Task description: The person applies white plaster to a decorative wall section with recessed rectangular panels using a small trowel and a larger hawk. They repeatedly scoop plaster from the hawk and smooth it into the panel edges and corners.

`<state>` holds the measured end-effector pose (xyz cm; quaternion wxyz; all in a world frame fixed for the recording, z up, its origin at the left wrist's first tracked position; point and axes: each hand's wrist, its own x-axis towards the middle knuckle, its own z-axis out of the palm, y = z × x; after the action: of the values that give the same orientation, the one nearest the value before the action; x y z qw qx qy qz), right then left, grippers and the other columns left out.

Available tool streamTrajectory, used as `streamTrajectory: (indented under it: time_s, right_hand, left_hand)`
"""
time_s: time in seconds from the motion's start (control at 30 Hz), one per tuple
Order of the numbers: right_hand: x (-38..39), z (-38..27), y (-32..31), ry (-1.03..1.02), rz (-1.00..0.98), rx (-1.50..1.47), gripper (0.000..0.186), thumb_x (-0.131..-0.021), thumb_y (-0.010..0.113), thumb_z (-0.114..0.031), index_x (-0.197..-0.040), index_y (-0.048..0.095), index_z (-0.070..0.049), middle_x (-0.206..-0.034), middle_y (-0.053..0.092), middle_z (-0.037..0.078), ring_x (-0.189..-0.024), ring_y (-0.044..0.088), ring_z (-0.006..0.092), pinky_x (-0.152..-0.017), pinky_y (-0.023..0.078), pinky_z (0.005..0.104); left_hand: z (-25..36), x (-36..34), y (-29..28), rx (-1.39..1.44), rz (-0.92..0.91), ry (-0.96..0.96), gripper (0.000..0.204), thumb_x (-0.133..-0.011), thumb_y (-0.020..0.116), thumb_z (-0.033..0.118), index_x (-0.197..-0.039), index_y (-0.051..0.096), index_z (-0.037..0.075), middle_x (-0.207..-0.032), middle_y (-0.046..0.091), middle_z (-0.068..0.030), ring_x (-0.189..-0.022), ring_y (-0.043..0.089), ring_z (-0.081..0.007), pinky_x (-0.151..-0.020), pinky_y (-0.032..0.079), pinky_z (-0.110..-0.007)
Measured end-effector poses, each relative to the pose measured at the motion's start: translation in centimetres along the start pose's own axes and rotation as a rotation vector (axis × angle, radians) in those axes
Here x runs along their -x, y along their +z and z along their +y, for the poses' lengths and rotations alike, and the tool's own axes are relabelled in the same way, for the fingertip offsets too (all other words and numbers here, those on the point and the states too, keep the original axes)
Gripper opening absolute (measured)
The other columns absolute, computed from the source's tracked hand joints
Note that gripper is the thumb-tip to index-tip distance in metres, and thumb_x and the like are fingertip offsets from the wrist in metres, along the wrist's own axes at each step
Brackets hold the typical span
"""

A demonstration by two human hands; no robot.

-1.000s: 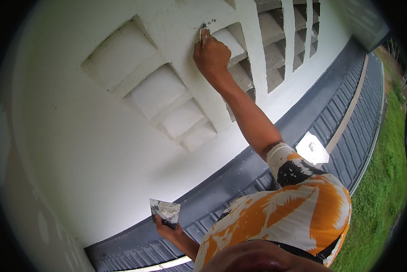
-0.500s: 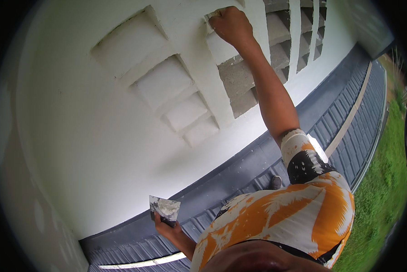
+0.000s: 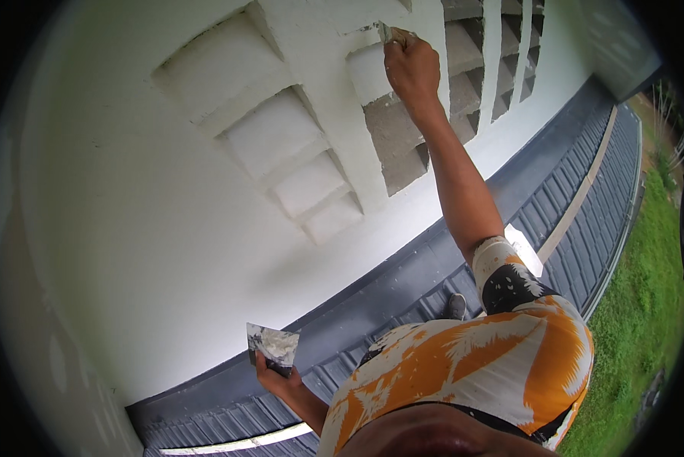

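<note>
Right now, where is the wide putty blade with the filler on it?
In the head view, lower left: the wide putty blade is held upright in the left hand, above the grey ribbed roof, below the white wall.

A dark grey ribbed metal roof (image 3: 585, 228) runs from lower left to upper right; a shoe (image 3: 455, 305) stands on it, centre-right.

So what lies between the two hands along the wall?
In the head view, bare white wall and stepped recesses separate the left hand from the right hand.
</note>
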<state>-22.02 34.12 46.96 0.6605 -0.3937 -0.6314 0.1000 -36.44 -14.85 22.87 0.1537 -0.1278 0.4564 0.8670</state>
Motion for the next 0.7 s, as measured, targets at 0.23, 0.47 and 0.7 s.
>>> streamTrajectory:
  time_s: [0.23, 0.47, 0.7]
  right_hand:
    - [4.3, -4.8, 4.2, -0.051, -0.060, 0.157, 0.037, -0.089, 0.053, -0.018, -0.122, 0.062, -0.005, -0.070, 0.068, 0.016, -0.061, 0.066, 0.0360, -0.057, 0.051, 0.0466]
    - [7.6, -6.2, 1.3, 0.013, -0.025, -0.299, 0.026, -0.086, 0.053, -0.013, -0.104, 0.064, 0.002, -0.067, 0.064, 0.017, -0.053, 0.062, 0.0294, -0.053, 0.048, 0.0407]
    - [1.7, 4.5, 1.3, 1.139, -0.561, -1.569, 0.014, -0.088, 0.049, -0.008, -0.076, 0.054, -0.005, -0.051, 0.047, -0.001, -0.036, 0.033, 0.0074, -0.037, 0.028, 0.0229]
  left_hand:
    - [0.6, 0.6, 0.9, 0.038, -0.074, -0.001, 0.041, -0.095, 0.050, 0.020, -0.130, 0.051, -0.003, -0.121, 0.062, -0.0147, -0.109, 0.063, -0.0287, -0.089, 0.055, -0.042]
    - [0.8, 1.0, 1.1, -0.015, -0.017, -0.015, 0.037, -0.096, 0.049, 0.020, -0.126, 0.054, -0.001, -0.116, 0.064, -0.0127, -0.105, 0.065, -0.0257, -0.084, 0.057, -0.039]
    - [0.1, 1.1, 0.4, 0.032, -0.009, 0.003, 0.039, -0.095, 0.051, 0.021, -0.127, 0.054, 0.000, -0.120, 0.063, -0.0131, -0.106, 0.064, -0.0271, -0.087, 0.055, -0.041]
